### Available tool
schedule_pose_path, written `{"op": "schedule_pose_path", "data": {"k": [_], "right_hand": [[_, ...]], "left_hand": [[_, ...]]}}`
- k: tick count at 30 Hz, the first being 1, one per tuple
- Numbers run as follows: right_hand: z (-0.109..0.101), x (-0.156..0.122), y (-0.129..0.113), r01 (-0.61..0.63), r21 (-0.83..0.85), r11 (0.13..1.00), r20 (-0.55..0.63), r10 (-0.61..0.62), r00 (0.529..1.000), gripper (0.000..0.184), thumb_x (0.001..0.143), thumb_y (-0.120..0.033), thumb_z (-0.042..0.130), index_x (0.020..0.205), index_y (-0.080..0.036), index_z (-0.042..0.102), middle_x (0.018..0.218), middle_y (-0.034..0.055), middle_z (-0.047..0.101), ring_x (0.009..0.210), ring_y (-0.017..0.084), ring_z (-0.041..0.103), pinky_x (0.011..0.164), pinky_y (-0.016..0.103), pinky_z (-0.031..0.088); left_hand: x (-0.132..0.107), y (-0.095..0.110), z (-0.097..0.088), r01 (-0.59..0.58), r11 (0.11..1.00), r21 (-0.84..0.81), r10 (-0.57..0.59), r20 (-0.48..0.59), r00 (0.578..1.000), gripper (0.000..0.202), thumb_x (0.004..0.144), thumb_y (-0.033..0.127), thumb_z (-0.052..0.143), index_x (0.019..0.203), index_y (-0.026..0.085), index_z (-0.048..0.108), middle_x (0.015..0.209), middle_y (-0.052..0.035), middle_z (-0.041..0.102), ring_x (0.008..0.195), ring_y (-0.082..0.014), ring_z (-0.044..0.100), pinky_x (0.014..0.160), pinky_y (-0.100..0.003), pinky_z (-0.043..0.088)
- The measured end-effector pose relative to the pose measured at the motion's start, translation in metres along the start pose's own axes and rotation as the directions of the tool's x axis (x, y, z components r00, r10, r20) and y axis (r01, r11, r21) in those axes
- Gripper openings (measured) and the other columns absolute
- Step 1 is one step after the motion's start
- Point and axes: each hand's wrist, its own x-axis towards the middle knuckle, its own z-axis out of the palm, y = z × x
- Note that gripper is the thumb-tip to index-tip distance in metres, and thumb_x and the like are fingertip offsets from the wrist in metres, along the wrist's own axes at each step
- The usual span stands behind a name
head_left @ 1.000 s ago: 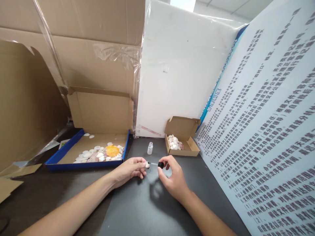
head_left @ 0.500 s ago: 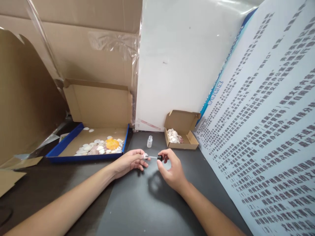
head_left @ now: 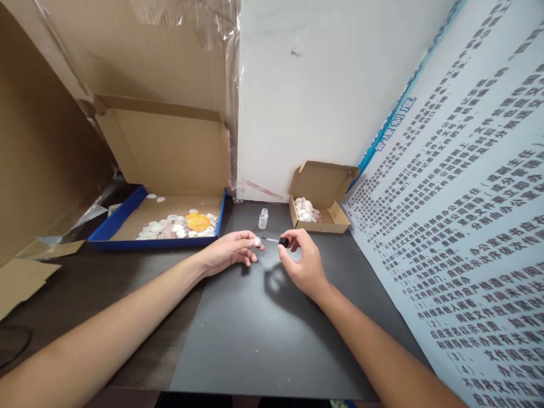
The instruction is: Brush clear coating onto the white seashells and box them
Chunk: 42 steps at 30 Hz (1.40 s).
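Note:
My left hand [head_left: 229, 251] pinches a small white shell [head_left: 257, 242] between thumb and fingertips, the other fingers loosely curled below. Facing it, my right hand [head_left: 306, 265] grips the black cap of a brush [head_left: 283, 242]. The thin stem points left at the shell, its dark tip a little short of it. Just beyond both hands an uncapped, clear glass bottle [head_left: 263, 219] stands upright on the dark mat [head_left: 255, 328].
At left, a blue-sided cardboard box [head_left: 148, 243] holds many shells and an orange piece [head_left: 198, 221]. A smaller open cardboard box [head_left: 331, 226] with white shells stands at back right. A white panel [head_left: 331, 102] and a printed poster [head_left: 459, 198] border the table.
The brush tip has drawn back from the shell, leaving a small gap. The camera has tipped downward, so everything sits higher in view. Both hands keep their holds.

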Motion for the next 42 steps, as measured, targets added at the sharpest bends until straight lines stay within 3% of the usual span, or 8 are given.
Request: {"op": "schedule_pose_path", "data": {"k": [5, 17, 42], "right_hand": [[0.0004, -0.0002, 0.0010, 0.013, 0.034, 0.999, 0.045, -0.015, 0.999, 0.014, 0.083, -0.020, 0.057, 0.097, -0.021, 0.057, 0.082, 0.0014, 0.056, 0.072, 0.015, 0.054, 0.067, 0.028, 0.047], [0.0024, -0.0010, 0.0008, 0.010, 0.027, 1.000, -0.006, -0.010, 1.000, 0.013, 0.082, -0.018, 0.058, 0.095, -0.021, 0.055, 0.080, 0.0004, 0.055, 0.070, 0.014, 0.052, 0.065, 0.027, 0.046], [0.0004, -0.0006, -0.0013, 0.081, -0.008, 0.997, 0.038, -0.080, 0.996, 0.015, 0.081, -0.016, 0.059, 0.095, -0.021, 0.055, 0.081, 0.0005, 0.055, 0.071, 0.015, 0.053, 0.069, 0.028, 0.046]], "left_hand": [[-0.0005, 0.0005, 0.0012, -0.013, 1.000, -0.021, 0.013, 0.006, 1.000, 0.026, 0.080, 0.033, 0.073, 0.086, 0.015, 0.056, 0.103, -0.0085, 0.069, 0.068, -0.0108, 0.063, 0.060, -0.023, 0.048], [-0.0015, 0.0026, 0.0031, -0.016, 1.000, -0.011, 0.016, 0.013, 1.000, 0.027, 0.079, 0.034, 0.074, 0.085, 0.015, 0.055, 0.098, -0.0060, 0.069, 0.061, -0.0079, 0.061, 0.055, -0.021, 0.046], [0.0000, 0.0030, 0.0043, 0.002, 1.000, -0.002, -0.002, -0.038, 0.999, 0.027, 0.078, 0.032, 0.075, 0.083, 0.014, 0.055, 0.104, -0.0100, 0.071, 0.059, -0.0083, 0.064, 0.052, -0.020, 0.048]]}}
